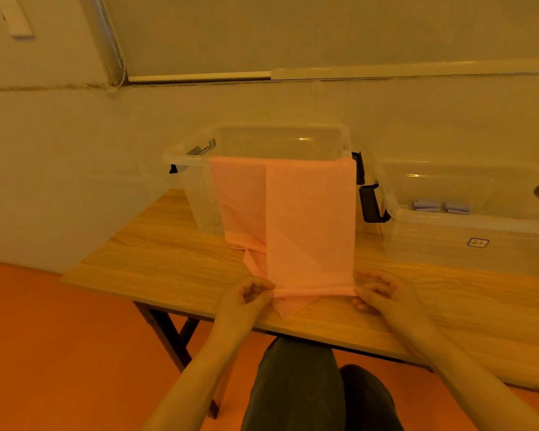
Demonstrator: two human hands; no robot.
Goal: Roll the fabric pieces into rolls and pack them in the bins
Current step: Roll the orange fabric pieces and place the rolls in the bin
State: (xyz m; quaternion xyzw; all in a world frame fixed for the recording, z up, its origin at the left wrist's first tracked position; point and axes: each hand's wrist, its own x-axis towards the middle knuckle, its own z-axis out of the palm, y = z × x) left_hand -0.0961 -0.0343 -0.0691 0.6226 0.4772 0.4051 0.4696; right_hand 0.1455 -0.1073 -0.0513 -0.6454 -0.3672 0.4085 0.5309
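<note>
The rolling of one piece had only just begun. A long, thin pink fabric sheet [308, 219] hung over the near rim of a clear, lidless plastic bin with black latches [193, 181] at twelve o'clock and ran down across the table toward the person. Its near end was turned over into a first narrow fold, with a loose corner poking out below toward six o'clock. The left hand [249, 295] pinched the left end of that fold between thumb and curled fingers, and the right hand [378, 293] pinched the right end in the same way.

The next move probably called for both hands to turn together and keep the fold straight and tight, since cloth this light would likely skew or slacken, and the loose corner needed tucking in.

A second clear plastic bin [467, 241] stood at two o'clock, just beside the first, with two small lilac fabric rolls [441, 206] lying side by side on its floor, so some packing seemed already done.

The work lay on a light wood-grain folding table with dark legs [156, 253]. It stood against a pale wall [59, 150], under a drawn roller blind with a bead cord [293, 29], above an orange floor [44, 337].
</note>
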